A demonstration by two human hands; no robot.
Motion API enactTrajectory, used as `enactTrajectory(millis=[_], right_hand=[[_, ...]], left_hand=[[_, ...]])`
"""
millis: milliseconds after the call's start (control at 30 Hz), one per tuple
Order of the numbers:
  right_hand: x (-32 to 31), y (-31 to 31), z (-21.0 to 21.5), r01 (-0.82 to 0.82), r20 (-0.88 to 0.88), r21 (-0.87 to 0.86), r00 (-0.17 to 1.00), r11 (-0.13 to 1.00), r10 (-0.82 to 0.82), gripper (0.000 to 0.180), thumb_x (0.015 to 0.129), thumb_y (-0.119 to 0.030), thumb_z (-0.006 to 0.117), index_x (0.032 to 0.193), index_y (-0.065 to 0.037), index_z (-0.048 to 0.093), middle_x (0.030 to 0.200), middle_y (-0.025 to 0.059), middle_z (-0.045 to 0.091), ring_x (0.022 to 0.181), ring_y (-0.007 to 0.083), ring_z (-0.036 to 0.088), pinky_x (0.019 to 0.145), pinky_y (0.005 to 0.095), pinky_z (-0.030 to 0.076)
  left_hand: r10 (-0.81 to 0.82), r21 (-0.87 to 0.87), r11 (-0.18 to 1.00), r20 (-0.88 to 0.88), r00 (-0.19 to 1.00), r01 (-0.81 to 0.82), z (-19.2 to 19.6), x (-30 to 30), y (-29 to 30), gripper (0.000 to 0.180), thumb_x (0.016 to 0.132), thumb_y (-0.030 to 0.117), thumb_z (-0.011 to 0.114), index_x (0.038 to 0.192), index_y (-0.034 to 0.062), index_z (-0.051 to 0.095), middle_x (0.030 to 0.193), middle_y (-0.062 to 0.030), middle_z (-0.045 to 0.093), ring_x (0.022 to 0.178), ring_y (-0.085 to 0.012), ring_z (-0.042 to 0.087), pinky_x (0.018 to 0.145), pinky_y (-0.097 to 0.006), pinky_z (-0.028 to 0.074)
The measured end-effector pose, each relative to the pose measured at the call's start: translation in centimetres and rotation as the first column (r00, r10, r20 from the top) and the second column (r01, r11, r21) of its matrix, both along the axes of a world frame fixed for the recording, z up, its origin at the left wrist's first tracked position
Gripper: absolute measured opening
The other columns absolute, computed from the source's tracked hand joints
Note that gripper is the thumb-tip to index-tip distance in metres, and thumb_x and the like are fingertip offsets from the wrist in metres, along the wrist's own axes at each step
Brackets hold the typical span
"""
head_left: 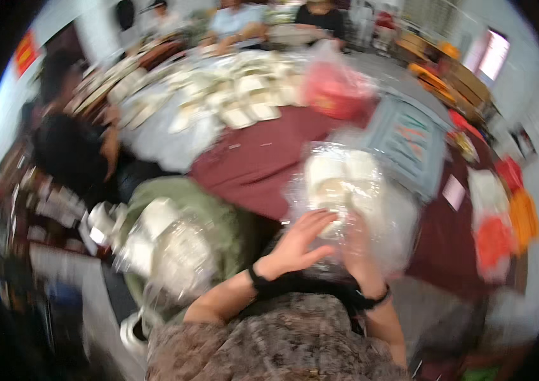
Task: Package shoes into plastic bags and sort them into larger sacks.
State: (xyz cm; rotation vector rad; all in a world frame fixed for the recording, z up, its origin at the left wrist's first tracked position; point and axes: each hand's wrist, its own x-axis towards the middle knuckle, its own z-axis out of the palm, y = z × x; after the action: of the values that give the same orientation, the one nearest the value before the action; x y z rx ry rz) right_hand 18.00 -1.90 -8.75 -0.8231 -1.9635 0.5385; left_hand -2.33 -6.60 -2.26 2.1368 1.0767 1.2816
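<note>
A pair of cream-white slippers (328,170) in a clear plastic bag (374,190) lies in front of me at the near edge of the table. My left hand (300,244), fingers spread, reaches over the near end of the bag, with the thumb apart from the fingers. Beside it, my right hand (358,247) is at the near right part of the same bag. Its fingers are smeared by motion and partly lost in the plastic's glare, so its grip is unclear. Dark bands circle both wrists.
More bagged white slippers (180,254) fill an olive-green sack (225,209) at my left. Many loose slippers (250,92) cover the far table. A grey plastic bin lid or tray (406,140) and a red bag (336,89) stand beyond the bag. Several people sit around the dark red tablecloth (263,152).
</note>
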Motion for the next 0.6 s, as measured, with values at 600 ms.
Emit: enactTrajectory(millis=[600], right_hand=[[10.6,9.0,6.5,0.445,0.327,-0.303,0.879,0.843,-0.346,0.054,0.078,-0.031,0.074,0.118,0.0,0.053,0.102,0.0138,0.058,0.087,0.0235,0.058,0.068,0.0329,0.049]], left_hand=[[0.343,-0.481,0.757,-0.284,0.895,-0.443,-0.9,0.7,6.5,0.098,0.068,0.046,0.079,0.135,-0.0054,0.029,0.096,-0.0199,0.062,0.083,-0.0343,0.064,0.07,-0.04,0.052]])
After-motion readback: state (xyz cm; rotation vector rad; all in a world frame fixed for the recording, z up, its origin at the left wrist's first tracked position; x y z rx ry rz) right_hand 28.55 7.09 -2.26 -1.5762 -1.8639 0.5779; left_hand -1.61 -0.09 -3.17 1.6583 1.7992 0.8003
